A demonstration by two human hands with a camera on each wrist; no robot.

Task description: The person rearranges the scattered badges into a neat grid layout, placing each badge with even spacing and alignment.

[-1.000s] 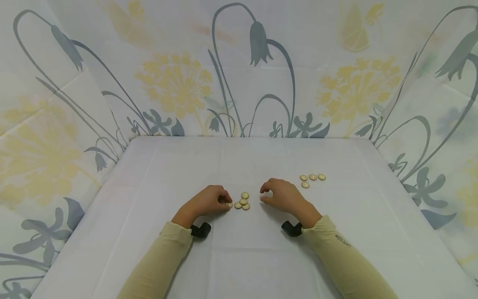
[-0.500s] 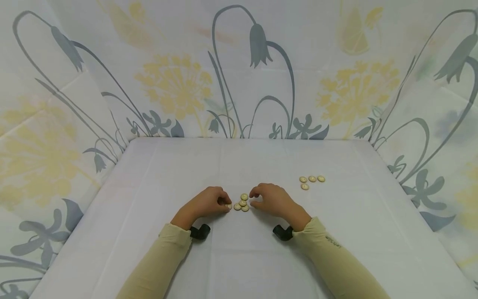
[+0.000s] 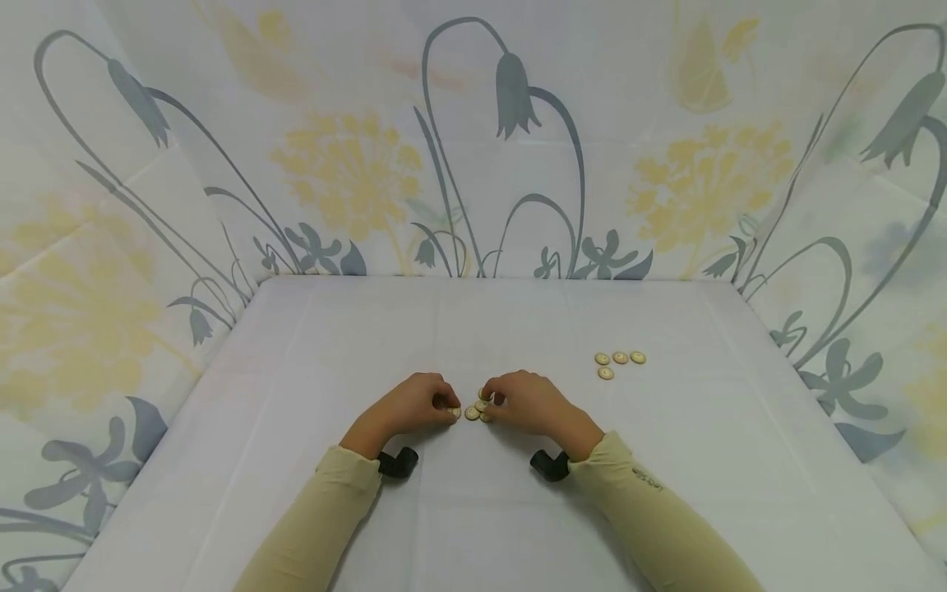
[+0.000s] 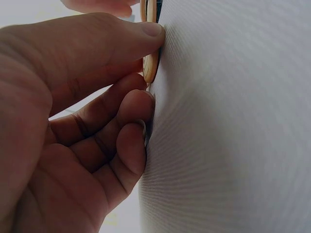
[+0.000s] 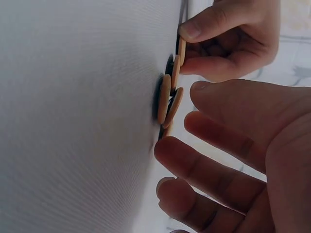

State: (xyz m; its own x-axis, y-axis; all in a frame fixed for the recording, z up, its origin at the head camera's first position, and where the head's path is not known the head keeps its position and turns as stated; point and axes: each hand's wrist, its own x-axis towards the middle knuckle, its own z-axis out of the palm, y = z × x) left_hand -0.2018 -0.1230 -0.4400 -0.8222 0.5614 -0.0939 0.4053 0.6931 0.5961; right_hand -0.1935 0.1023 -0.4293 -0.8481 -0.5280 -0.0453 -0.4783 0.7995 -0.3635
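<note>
My left hand (image 3: pixel 407 409) rests low on the white cloth and pinches a small round wooden disc (image 4: pixel 149 68) between thumb and forefinger. The disc stays flat against the cloth, partly covered by the fingers in the head view. Just right of it lies a small cluster of similar discs (image 5: pixel 165 99), with one leaning over another. My right hand (image 3: pixel 531 403) hovers at the cluster's right side, its thumb and forefinger spread over the discs. In the right wrist view its fingertips (image 5: pixel 201 92) stand a little apart from the leaning disc, with nothing held.
Farther right and back, three pale discs (image 3: pixel 620 358) lie in a row, with another disc (image 3: pixel 606 373) in front of the left one. White cloth (image 3: pixel 473 510) covers the table. Flower-printed fabric (image 3: pixel 473 164) rises at its back and sides.
My right hand has moved left from beside the cluster until its fingers overlap the discs. The left hand keeps its pinch on the same disc and stays in place.
</note>
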